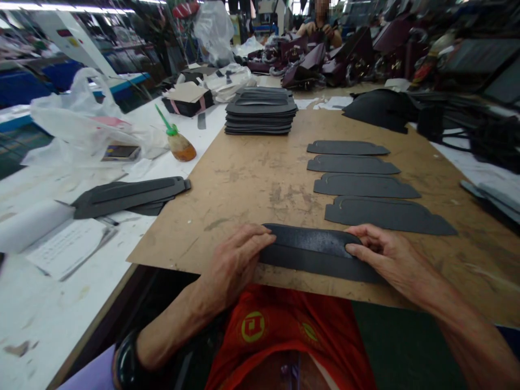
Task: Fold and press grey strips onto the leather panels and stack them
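A black strip with a shiny, mottled surface (312,241) lies along the far part of a dark grey panel (300,260) near the board's front edge. At its left end, my left hand (239,254) has its fingers together and closed on the strip; its thumb is mostly hidden. The strip's right end is pinched between thumb and fingers of my right hand (377,249). Just beyond, several similar grey panels lie flat in a column, the nearest one (385,214) behind my right hand.
A stack of dark panels (260,111) stands at the board's (227,189) far side. Leftward are more dark pieces (134,195), a glue bottle with green nozzle (181,143), a plastic bag (77,124) and a paper pad (67,246). A person (320,30) sits beyond maroon bags (309,65).
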Demonstrator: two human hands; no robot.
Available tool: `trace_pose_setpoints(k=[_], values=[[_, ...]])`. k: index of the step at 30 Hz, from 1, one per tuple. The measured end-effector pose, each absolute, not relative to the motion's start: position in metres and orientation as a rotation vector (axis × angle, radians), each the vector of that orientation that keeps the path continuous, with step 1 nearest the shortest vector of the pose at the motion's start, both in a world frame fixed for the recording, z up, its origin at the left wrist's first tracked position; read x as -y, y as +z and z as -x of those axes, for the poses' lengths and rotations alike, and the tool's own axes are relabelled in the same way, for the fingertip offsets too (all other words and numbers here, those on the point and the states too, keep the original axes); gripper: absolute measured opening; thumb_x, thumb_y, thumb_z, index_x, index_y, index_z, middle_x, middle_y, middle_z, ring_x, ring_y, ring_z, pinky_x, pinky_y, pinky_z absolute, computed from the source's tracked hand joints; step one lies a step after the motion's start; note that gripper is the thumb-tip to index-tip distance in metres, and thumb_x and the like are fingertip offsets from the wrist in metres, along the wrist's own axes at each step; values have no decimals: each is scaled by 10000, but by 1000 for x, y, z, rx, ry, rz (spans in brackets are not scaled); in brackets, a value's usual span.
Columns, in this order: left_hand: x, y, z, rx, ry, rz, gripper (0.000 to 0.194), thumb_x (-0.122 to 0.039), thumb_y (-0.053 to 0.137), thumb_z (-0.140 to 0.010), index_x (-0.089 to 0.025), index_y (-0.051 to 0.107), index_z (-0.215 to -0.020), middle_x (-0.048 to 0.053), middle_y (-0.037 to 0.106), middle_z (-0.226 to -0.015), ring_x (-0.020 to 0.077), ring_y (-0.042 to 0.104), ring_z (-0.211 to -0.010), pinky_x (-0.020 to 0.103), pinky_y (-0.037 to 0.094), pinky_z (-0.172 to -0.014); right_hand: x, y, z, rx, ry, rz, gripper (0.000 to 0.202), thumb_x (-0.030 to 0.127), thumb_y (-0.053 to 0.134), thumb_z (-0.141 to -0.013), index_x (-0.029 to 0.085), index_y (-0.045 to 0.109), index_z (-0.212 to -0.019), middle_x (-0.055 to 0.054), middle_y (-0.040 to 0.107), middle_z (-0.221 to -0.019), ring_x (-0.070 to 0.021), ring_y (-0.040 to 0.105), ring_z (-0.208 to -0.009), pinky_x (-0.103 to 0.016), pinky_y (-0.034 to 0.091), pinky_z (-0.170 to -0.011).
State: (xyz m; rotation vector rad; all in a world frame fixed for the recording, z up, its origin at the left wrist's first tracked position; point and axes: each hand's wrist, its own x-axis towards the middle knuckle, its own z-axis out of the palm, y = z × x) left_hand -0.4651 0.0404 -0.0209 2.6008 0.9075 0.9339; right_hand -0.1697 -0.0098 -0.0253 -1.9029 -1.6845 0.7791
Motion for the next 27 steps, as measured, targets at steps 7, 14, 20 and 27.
trace_pose_setpoints(k=[7,14,20,27], values=[[-30,-34,410,-816,511,-2836,365,-242,473,-923,-206,510,-1284,105,496,-1344,280,439,-1225,457,448,-962,1,-6,173,1788,812,1895,248,341,532,-829,191,620,-1005,27,588,-669,-141,549,-634,-265,382,-589],[-36,-38,404,-860,426,-2881,376,-278,487,-919,-236,513,-1291,103,479,-1334,292,420,-1204,465,444,-936,14,-6,150,1655,1052,1663,333,304,527,-862,225,586,-1180,-33,668,-1001,-149,627,-862,-280,494,-736],[-35,-39,408,-840,410,-2929,423,-249,481,-920,-292,459,-1341,104,412,-1355,286,380,-1221,448,430,-940,33,-20,159,1952,362,1651,193,193,554,-869,201,631,-1046,-49,626,-1008,-127,625,-847,-242,527,-734],[-33,-38,412,-804,265,-2982,632,-163,519,-870,-408,305,-1413,117,316,-1403,335,336,-1251,496,400,-936,39,-26,166,2214,-34,1549,259,132,407,-931,111,641,-1039,-112,669,-964,-185,648,-912,-305,567,-810]])
